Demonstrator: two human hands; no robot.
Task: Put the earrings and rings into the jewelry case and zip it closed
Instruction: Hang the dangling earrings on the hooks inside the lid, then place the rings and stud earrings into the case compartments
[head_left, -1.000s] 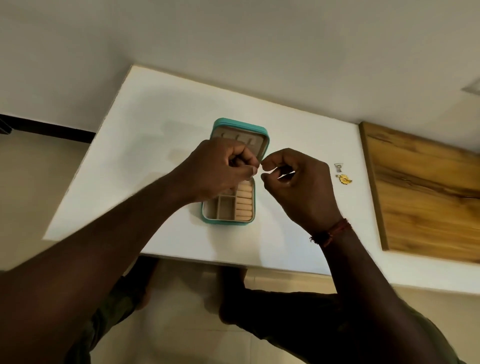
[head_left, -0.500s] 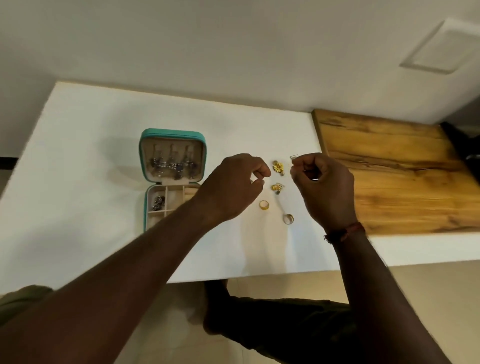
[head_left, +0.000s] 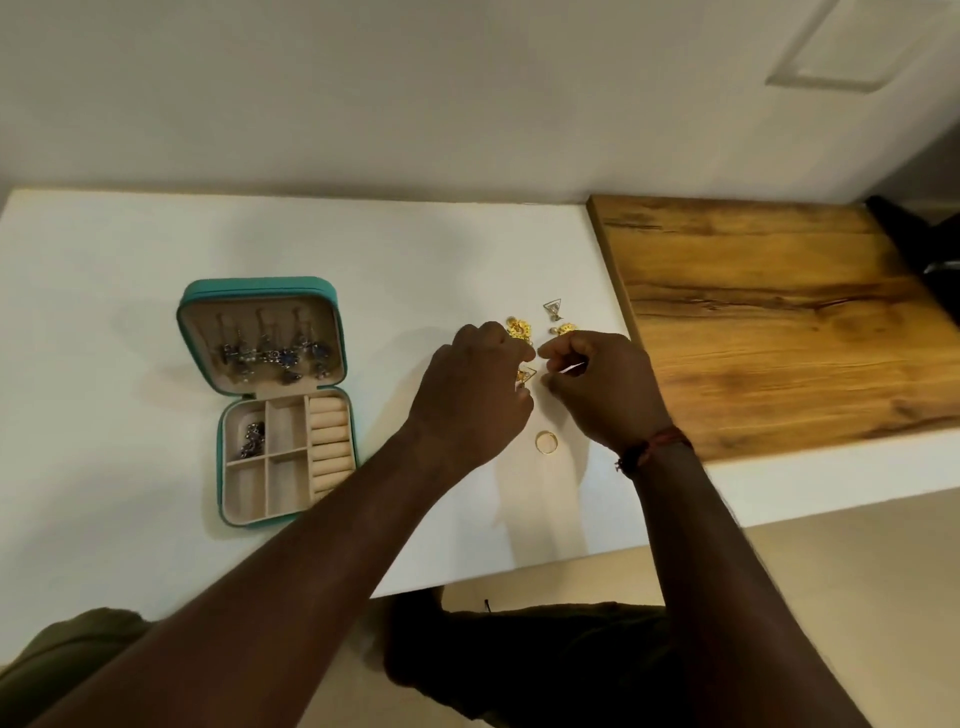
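Teal zip-around jewelry case (head_left: 197, 332) lies open, part-filled with silver earrings (head_left: 270, 356), while both hands (head_left: 470, 400) (head_left: 605, 387), fingers curled, grip unclear, work over gold earrings (head_left: 519, 328) and a gold ring (head_left: 546, 442) left on the white table (head_left: 104, 291).

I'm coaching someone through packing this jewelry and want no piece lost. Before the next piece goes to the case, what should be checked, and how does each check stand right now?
1. Jewelry case open, lid laid back: ok.
2. Free slots: ring rolls bare and the two near compartments empty: ok.
3. Firm pinch on a piece: left hand and right hand meet over a small triangular earring; which one holds it: cannot tell.
4. Loose pieces on the table all accounted for: gold ring, gold earrings and a second triangular earring still out: not ok.
5. Path from the pile to the case clear: ok.
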